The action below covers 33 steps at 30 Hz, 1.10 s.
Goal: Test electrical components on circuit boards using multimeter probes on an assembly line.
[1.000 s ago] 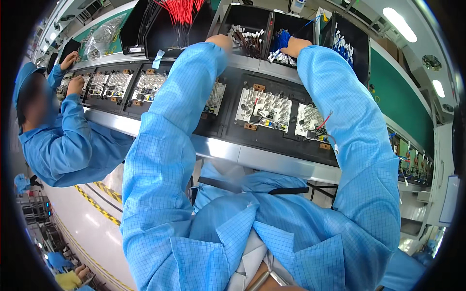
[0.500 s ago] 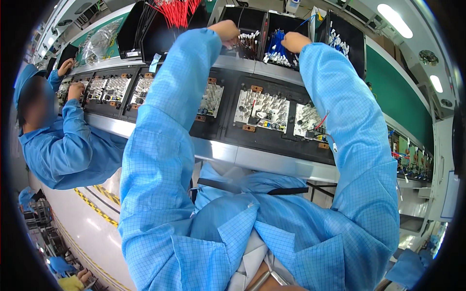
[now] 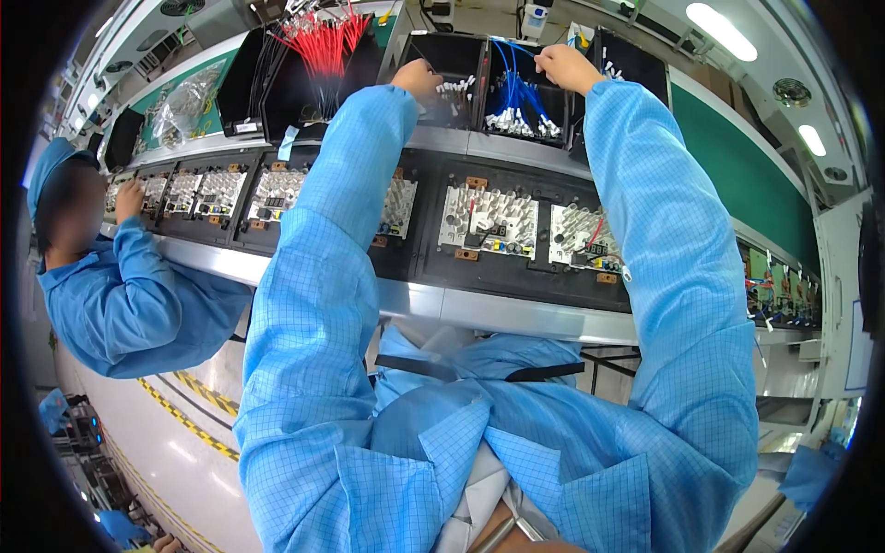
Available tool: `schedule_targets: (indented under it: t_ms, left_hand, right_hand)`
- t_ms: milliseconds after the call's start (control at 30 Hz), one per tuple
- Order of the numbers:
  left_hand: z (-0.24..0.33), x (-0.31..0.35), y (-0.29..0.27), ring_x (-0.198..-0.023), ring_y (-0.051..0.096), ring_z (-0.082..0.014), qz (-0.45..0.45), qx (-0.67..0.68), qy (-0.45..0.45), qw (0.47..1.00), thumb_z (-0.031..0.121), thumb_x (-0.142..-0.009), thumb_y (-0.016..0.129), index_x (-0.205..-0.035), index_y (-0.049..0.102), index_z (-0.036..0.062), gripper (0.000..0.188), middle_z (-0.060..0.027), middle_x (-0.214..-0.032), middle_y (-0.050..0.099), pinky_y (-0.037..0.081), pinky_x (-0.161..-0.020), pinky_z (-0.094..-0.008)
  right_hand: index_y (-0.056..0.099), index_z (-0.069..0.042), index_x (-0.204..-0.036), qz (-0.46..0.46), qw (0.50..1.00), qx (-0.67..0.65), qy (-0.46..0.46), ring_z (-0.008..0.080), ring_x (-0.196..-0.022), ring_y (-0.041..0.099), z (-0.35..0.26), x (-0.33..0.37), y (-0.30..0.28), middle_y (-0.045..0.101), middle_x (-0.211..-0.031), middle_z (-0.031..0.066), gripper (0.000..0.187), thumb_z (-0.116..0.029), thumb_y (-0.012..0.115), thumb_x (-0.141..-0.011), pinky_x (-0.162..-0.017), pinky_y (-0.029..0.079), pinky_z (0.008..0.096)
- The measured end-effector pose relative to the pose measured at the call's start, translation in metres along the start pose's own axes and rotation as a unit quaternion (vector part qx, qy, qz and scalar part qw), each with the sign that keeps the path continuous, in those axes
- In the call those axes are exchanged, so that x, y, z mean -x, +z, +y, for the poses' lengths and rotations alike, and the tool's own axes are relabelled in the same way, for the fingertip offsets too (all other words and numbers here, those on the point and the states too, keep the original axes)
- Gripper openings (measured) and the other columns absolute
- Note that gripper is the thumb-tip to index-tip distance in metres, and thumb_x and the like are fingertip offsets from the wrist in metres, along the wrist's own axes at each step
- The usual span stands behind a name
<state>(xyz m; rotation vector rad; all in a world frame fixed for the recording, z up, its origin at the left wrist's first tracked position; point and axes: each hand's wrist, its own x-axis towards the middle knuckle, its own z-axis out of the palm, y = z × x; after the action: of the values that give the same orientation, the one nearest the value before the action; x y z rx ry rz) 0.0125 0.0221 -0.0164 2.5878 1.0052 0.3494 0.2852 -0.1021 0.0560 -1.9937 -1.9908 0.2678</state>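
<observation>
A: What's closest, on this side of the hands?
B: The counter [image 3: 516, 313], its metal edge running crosswise. On it, a black tray [image 3: 544, 279] carries white circuit boards [image 3: 489, 223], two of them nearer the person than the right hand [image 3: 539, 61]. Each of those two has a short red wire. Another board is partly behind the left sleeve [image 3: 346, 175].

A: Any writing?
B: A small white label [image 3: 246, 127] on a bin left of the left hand [image 3: 427, 79], too small to read, and a plain light-blue tape strip [image 3: 289, 142] near it.

A: And the hands?
B: The right has thumb and fingertips pinched on a blue wire [image 3: 518, 46], just beyond the middle bin [image 3: 552, 94]. The left is lowered at the bin beside it [image 3: 442, 52]; its fingertips are unclear, so I can't tell whether it grips anything.

A: How does the blue wire lie?
B: Long axis up and away from the person, arching rightward into the fingertips. Below that hand, the bundle's white connectors [image 3: 521, 122] point toward the person.

A: Other containers?
B: White-connector leads [image 3: 457, 88] under the left hand, more connectors in the bin [image 3: 638, 57] right of the right hand, and red wires [image 3: 323, 44] standing upright left of the left hand.
</observation>
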Motion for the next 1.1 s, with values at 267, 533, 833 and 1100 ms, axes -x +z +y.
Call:
schedule_targets:
  t_ms: [267,533,833,1100]
  left_hand:
    - [0.079,-0.005,-0.019,-0.094,0.065,-0.0213,0.041,0.407,0.002,0.912,0.021,-0.098,0.047,-0.132,0.049,0.0028,0.038,-0.0094,-0.111,0.065,0.050,-0.087,-0.0341]
    - [0.132,0.021,-0.075,-0.097,0.061,-0.0108,0.079,0.535,0.214,0.813,0.018,-0.097,0.053,-0.131,0.052,0.0046,0.037,-0.0058,-0.110,0.065,0.047,-0.092,-0.0261]
    - [0.213,0.060,-0.151,-0.071,0.059,-0.0074,0.380,0.422,0.342,0.749,0.009,-0.089,0.064,-0.087,0.062,0.0004,0.009,-0.0009,-0.079,0.065,0.047,-0.065,-0.0211]
    - [0.221,0.073,-0.151,-0.074,0.062,-0.0093,0.340,0.544,0.320,0.698,0.011,-0.093,0.060,-0.099,0.062,-0.0003,0.013,-0.0042,-0.083,0.067,0.049,-0.065,-0.0211]
  right_hand:
    - [0.058,-0.004,-0.087,0.075,0.980,-0.172,-0.061,0.0107,-0.050,0.049,-0.025,0.016,-0.036,0.050,-0.057,0.0013,0.030,-0.029,0.045,-0.097,-0.048,0.039,0.0272]
    - [0.060,-0.004,-0.093,0.098,0.953,-0.242,-0.153,0.0129,-0.067,0.055,-0.084,0.059,-0.095,0.060,-0.077,0.0030,0.025,-0.025,0.046,-0.097,-0.064,0.047,0.0274]
    - [0.065,0.000,-0.089,0.111,0.870,-0.452,-0.159,0.0051,-0.059,0.053,-0.169,0.132,-0.162,0.062,-0.071,0.0005,0.022,-0.017,0.054,-0.096,-0.052,0.042,0.0193]
    - [0.067,-0.001,-0.095,0.400,0.841,-0.236,-0.276,0.0056,-0.071,0.056,-0.160,0.162,-0.160,0.065,-0.081,-0.0009,0.022,-0.020,0.057,-0.095,-0.066,0.046,0.0217]
